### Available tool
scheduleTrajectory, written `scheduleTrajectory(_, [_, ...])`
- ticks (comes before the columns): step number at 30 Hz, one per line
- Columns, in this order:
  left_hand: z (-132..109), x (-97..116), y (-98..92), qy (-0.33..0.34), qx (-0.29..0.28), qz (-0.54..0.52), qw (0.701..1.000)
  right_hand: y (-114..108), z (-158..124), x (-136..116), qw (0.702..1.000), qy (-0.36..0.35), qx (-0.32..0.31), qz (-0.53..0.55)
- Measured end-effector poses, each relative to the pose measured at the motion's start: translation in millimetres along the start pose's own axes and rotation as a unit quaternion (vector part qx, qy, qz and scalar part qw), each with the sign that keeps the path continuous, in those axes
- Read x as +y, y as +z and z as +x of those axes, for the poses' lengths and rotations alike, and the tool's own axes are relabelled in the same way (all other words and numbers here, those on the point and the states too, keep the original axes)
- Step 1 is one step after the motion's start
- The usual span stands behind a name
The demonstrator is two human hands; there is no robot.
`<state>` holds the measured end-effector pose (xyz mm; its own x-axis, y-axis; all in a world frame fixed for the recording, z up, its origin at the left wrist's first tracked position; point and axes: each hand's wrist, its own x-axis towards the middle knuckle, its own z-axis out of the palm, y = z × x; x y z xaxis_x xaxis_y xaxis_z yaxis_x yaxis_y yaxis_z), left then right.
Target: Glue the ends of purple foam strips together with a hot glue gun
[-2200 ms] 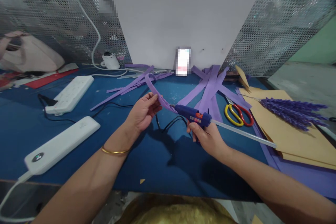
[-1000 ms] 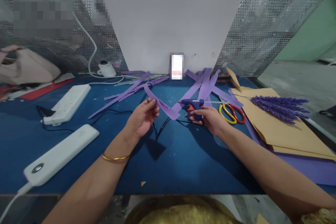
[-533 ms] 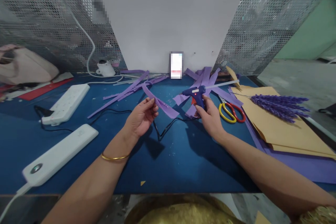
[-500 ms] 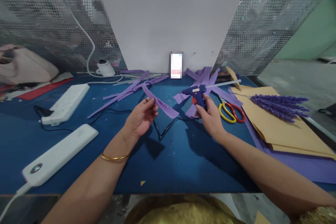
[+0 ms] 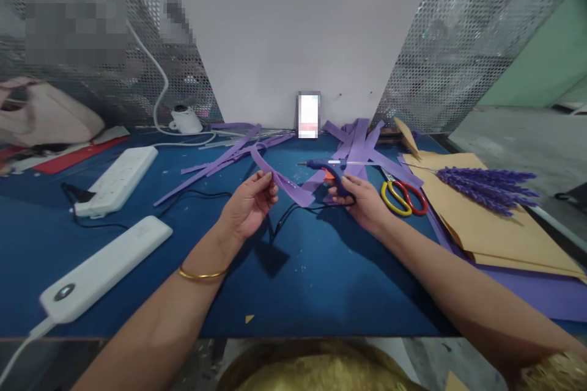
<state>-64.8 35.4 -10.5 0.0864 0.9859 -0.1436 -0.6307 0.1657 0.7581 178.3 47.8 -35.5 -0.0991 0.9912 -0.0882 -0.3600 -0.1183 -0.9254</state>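
Note:
Between thumb and fingers, my left hand (image 5: pixel 251 201) pinches a curved purple paper strip (image 5: pixel 293 190) near its middle. One end of the strip curls up and back; the other droops to the right. My right hand (image 5: pixel 362 198) is wrapped round the handle of a blue hot glue gun (image 5: pixel 326 165) with an orange trigger. Its nozzle points left, just above and beyond the strip, and a clear glue stick sticks out of its back. The glue gun's black cord (image 5: pixel 293 211) runs along the table below the strip.
More purple strips (image 5: pixel 220 156) lie behind my hands on the blue table (image 5: pixel 321 293). Red-and-yellow scissors (image 5: pixel 403 195) rest at the right, beside brown paper (image 5: pixel 458 214) with purple lavender sprigs (image 5: pixel 486 186). A power strip (image 5: pixel 117 180) and a white power bank (image 5: pixel 107 266) lie left; a phone (image 5: pixel 308 115) stands behind.
My right hand has turned the glue gun level and shifted it slightly left, so its nozzle is nearer the strip. My left hand has hardly moved.

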Motion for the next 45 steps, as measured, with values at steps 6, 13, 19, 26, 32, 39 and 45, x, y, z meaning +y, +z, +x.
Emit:
scheduleTrajectory(6, [-2, -5, 2.4, -0.009, -0.004, 0.022, 1.0, 4, 17, 21, 0.991, -0.029, -0.07, -0.111])
scheduleTrajectory(13, [-6, -9, 8.3, 0.035, -0.012, 0.088, 0.995, -1, -7, 3, 0.884, -0.204, 0.073, -0.413])
scheduleTrajectory(19, [-10, -17, 15.5, 0.112, 0.034, 0.137, 0.984, 22, -47, -11, 0.939, -0.218, -0.064, -0.258])
scheduleTrajectory(26, [-17, -25, 22.4, 0.129, 0.023, 0.187, 0.974, 29, -48, 3, 0.971, -0.156, -0.017, -0.177])
scheduleTrajectory(32, [-22, -26, 21.2, 0.049, -0.028, 0.31, 0.949, 22, -41, -5, 0.944, -0.231, 0.036, -0.235])
scheduleTrajectory(39, [-50, -14, 28.3, 0.291, -0.006, 0.414, 0.862, 19, -45, -19, 0.889, -0.332, 0.024, -0.316])
scheduleTrajectory(45, [-39, -8, 29.4, 0.278, 0.0, 0.429, 0.859, 22, -53, -18, 0.875, -0.355, -0.014, -0.33])
